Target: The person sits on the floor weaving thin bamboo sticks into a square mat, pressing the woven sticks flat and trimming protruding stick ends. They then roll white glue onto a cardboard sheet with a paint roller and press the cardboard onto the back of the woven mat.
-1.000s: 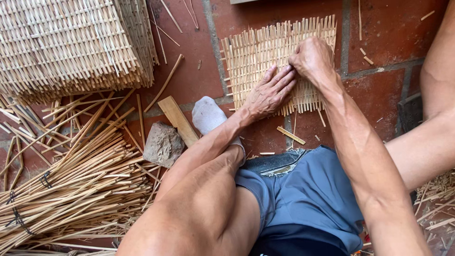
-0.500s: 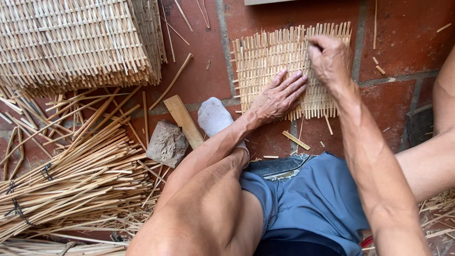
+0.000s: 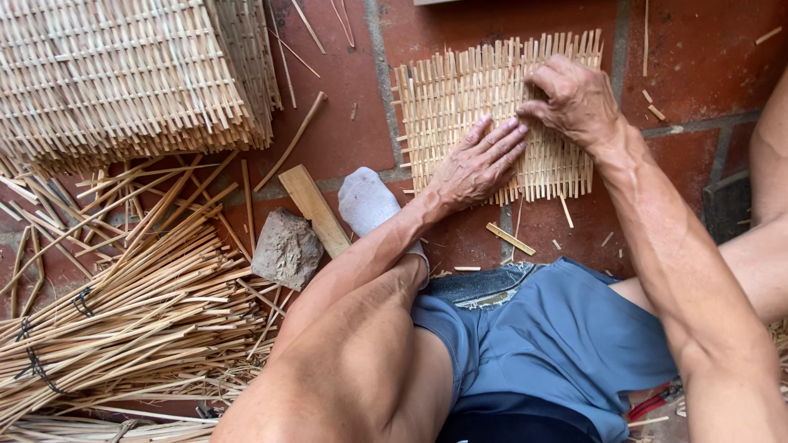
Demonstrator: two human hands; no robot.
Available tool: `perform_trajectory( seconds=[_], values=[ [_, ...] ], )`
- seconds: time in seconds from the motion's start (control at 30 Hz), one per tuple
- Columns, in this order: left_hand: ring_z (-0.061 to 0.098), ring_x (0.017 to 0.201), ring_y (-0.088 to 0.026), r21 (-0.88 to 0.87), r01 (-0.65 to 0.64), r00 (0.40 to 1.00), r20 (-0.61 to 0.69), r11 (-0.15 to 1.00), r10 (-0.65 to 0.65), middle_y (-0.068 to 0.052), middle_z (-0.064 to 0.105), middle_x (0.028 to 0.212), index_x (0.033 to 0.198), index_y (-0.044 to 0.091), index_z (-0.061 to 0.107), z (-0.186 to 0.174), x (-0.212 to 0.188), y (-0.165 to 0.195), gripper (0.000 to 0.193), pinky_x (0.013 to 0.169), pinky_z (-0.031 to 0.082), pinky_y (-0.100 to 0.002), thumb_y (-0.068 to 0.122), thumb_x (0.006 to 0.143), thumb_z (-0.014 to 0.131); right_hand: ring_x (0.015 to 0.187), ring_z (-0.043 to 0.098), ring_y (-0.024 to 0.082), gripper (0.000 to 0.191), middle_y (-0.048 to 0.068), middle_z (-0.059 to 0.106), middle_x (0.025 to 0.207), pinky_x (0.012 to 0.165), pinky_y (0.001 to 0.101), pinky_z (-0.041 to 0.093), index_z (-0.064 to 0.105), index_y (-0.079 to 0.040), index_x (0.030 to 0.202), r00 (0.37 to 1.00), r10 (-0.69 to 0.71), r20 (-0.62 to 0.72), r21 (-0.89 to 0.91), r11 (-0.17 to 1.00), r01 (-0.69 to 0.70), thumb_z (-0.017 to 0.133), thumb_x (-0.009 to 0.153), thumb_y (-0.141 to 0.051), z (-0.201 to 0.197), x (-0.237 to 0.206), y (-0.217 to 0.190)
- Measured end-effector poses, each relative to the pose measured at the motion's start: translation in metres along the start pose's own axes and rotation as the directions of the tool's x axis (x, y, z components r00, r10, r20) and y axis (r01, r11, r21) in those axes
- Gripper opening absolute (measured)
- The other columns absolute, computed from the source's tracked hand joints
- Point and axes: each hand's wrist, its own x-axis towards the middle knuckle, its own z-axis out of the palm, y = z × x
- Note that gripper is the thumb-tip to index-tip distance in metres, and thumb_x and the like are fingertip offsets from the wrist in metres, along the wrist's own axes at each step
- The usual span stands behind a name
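Since half a second ago the right hand (image 3: 574,100) has slid down from the top edge of the woven mat (image 3: 460,98) toward its middle, and the left hand (image 3: 476,164) has kept its place.

Head view: the mat lies flat on the red brick floor (image 3: 345,123), in front of the person's knees. The left hand is open, fingers spread, pressing the mat's lower middle. The right hand is curled, fingertips pinching at a strip just above the left fingers.

1 stack of finished mats (image 3: 123,74) sits at upper left, bundled sticks (image 3: 123,320) below it, and a grey stone (image 3: 286,248) touches a flat wooden block (image 3: 313,209).
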Motion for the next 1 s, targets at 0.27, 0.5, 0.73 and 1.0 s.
perform_trajectory(
  seconds=[0.27, 0.5, 0.73, 1.0],
  values=[
    [0.033, 0.153, -0.025, -0.014, 0.007, 0.998, -0.058, 1.0, -0.008, -0.012, 0.042, 0.161, 0.148, 0.004, 0.055, -0.005, 0.002, -0.001, 0.053, 0.129, 0.017, -0.052, 0.034, 0.105, 0.061, 0.07, 0.063, 0.014, 0.022, 0.006, 0.068, 0.083, 0.06, 0.0252, 0.057, 0.07, -0.009, 0.101, 0.997, -0.065, -0.044, -0.083, 0.995, 0.061, 0.069, 0.114, -0.026, -0.001, 0.008, 0.004],
    [0.033, 0.154, -0.024, -0.004, 0.007, 0.999, -0.048, 1.0, -0.007, -0.011, 0.043, 0.162, 0.147, 0.005, 0.056, -0.006, 0.001, 0.0, 0.051, 0.13, 0.018, -0.052, 0.033, 0.105, 0.061, 0.082, 0.067, 0.02, 0.034, 0.01, 0.072, 0.1, 0.075, 0.0334, 0.061, 0.067, 0.001, 0.139, 0.989, 0.09, -0.118, 0.241, 0.969, -0.059, 0.066, 0.108, -0.013, -0.008, 0.012, 0.0],
    [0.033, 0.153, -0.025, 0.005, 0.001, 0.999, -0.043, 1.0, -0.001, -0.011, 0.043, 0.161, 0.148, 0.004, 0.056, -0.005, 0.002, -0.002, 0.053, 0.129, 0.017, -0.052, 0.034, 0.104, 0.06, 0.062, 0.058, 0.017, 0.015, 0.008, 0.066, 0.083, 0.049, 0.03, 0.051, 0.067, 0.0, 0.114, 0.961, 0.262, -0.089, 0.291, 0.93, -0.227, 0.065, 0.104, -0.012, -0.003, 0.006, -0.001],
    [0.031, 0.154, -0.026, 0.006, -0.011, 1.0, 0.001, 1.0, 0.011, -0.013, 0.042, 0.162, 0.148, 0.004, 0.055, -0.003, 0.001, 0.001, 0.054, 0.129, 0.014, -0.054, 0.037, 0.105, 0.057, 0.047, 0.049, 0.012, 0.048, 0.002, 0.055, 0.059, 0.036, 0.0278, 0.044, 0.056, -0.007, 0.074, 0.962, 0.029, 0.273, -0.262, 0.964, 0.045, 0.064, 0.112, -0.034, -0.001, -0.002, -0.002]
  ],
)
